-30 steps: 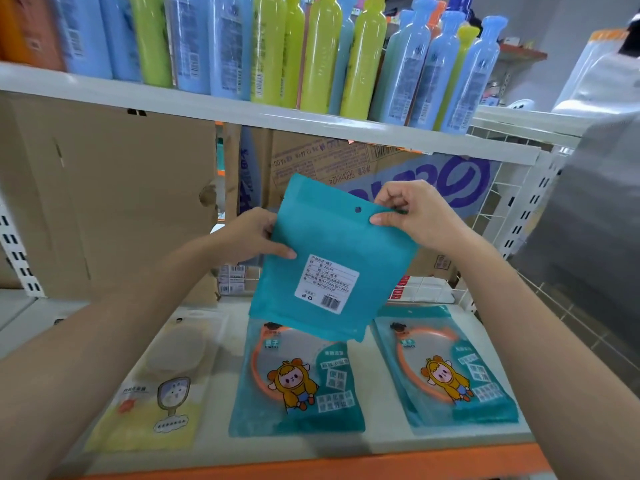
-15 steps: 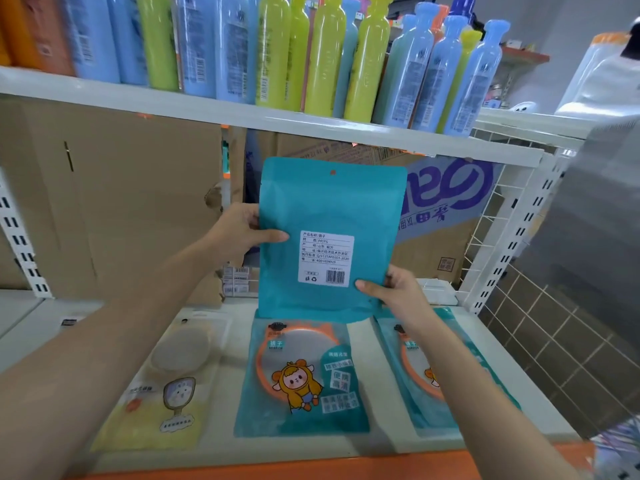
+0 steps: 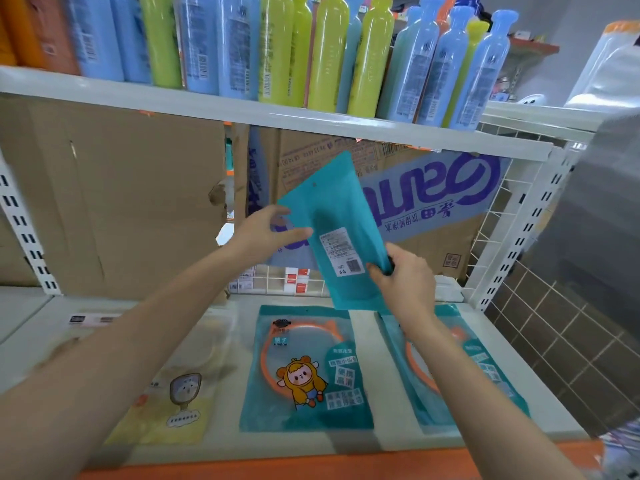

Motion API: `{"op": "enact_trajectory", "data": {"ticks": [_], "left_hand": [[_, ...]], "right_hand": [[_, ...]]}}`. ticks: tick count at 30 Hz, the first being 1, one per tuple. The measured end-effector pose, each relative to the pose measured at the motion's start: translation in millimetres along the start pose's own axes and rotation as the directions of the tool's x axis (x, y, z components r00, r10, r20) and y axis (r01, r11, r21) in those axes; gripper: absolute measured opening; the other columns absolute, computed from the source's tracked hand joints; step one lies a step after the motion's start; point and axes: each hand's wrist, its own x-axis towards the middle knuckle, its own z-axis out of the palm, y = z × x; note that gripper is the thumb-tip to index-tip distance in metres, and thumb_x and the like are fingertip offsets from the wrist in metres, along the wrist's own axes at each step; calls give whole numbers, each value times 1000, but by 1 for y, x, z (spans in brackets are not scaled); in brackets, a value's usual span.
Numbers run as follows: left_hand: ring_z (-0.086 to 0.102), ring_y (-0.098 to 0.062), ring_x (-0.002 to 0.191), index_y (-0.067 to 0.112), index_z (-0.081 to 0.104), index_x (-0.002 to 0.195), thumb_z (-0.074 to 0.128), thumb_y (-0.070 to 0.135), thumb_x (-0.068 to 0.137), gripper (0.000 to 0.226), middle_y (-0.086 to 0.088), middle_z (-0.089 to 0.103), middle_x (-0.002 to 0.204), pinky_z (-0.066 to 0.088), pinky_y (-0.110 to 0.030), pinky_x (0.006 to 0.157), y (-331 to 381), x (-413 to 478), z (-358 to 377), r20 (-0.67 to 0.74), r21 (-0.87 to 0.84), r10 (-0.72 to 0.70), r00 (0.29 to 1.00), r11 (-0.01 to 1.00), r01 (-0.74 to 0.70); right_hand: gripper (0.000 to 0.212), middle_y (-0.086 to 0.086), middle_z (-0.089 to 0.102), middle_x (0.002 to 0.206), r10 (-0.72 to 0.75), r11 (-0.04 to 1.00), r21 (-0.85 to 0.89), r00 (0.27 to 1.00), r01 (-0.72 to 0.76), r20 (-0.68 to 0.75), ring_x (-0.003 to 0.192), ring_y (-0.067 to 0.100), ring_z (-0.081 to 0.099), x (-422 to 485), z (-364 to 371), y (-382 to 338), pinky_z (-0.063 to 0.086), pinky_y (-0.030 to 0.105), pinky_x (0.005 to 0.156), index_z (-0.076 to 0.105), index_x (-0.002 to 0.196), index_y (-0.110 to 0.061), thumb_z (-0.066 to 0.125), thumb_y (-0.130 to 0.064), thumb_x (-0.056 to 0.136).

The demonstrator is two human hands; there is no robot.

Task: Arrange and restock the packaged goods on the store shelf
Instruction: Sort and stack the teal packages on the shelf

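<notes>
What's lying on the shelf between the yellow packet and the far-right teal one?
A teal packet with an orange ring and cartoon figure, flat on the shelf, in the head view.

Bare forearms [image 3: 145,344], bare left hand [image 3: 264,234] and right hand [image 3: 406,283].

Teal pouch [image 3: 332,233] tilted in air, label side out; teal packs [image 3: 304,372] flat on shelf [image 3: 381,441].

Label print on held pouch [image 3: 337,237] blurred, unreadable; right forearm [image 3: 460,382] covers much of right teal packet [image 3: 493,374]. Bottles [image 3: 325,46] cut off by top edge; yellow packet [image 3: 173,410] smeared, partly behind left forearm [image 3: 121,358].
</notes>
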Motion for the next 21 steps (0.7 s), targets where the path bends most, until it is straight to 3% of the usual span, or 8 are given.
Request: {"op": "enact_trajectory", "data": {"ticks": [3,5,7,9,12,15,19,21], "left_hand": [[60,-13,96,23,40,128,64,44,80,57,3,57,113,50,-23,68,27,-7,15,100,-110,-28,995,993,39],[61,-11,87,25,40,116,65,42,80,47,5,58,101,53,-24,65,37,-9,22,123,-186,-45,991,980,68],[65,-15,85,22,39,116,68,35,80,48,1,60,100,57,-28,64,40,-11,27,124,-260,-82,989,959,112],[68,-18,79,19,40,115,68,20,83,42,-5,63,101,59,-30,64,38,-14,29,137,-324,-99,986,936,139],[69,-18,74,18,44,107,61,2,85,32,-9,63,101,58,-25,59,31,-20,28,180,-421,-79,980,895,149],[68,-20,77,12,43,118,59,-6,83,42,-11,63,105,57,-24,58,22,-26,28,183,-507,-91,979,844,173],[66,-23,85,7,44,122,57,-11,82,46,-15,62,112,58,-25,64,9,-31,31,170,-481,-120,978,856,189],[65,-23,85,5,46,119,55,-13,81,42,-13,63,110,58,-26,65,3,-33,29,169,-470,-103,980,866,172]], "right_hand": [[11,-2,57,74,-169,978,-138,982,156,-90,65,19,52,-11,1,-16,18,16,46,64,91,-13,67,-20,83],[24,0,64,67,-285,947,-200,945,252,-162,54,19,60,-18,9,-21,13,7,45,70,86,-12,82,-13,65],[41,-1,67,70,-327,932,-225,929,286,-175,55,16,63,-24,17,-24,35,14,39,72,93,-14,87,-11,56],[48,1,68,74,-347,922,-239,924,305,-158,59,18,64,-28,24,-24,52,27,45,71,100,-14,87,-10,55],[51,2,67,78,-372,912,-241,918,333,-138,62,18,64,-35,27,-21,52,28,45,70,101,-13,88,-12,54],[51,4,68,88,-398,908,-183,912,376,-100,69,18,65,-41,31,-18,51,27,47,68,107,-12,85,-14,60],[52,4,65,104,-404,910,-100,915,402,-4,87,21,64,-50,36,-12,57,32,57,62,117,-14,80,-22,68],[51,2,61,111,-417,908,-23,907,419,56,95,19,61,-54,35,-9,56,32,69,58,121,-17,70,-36,76]]}}
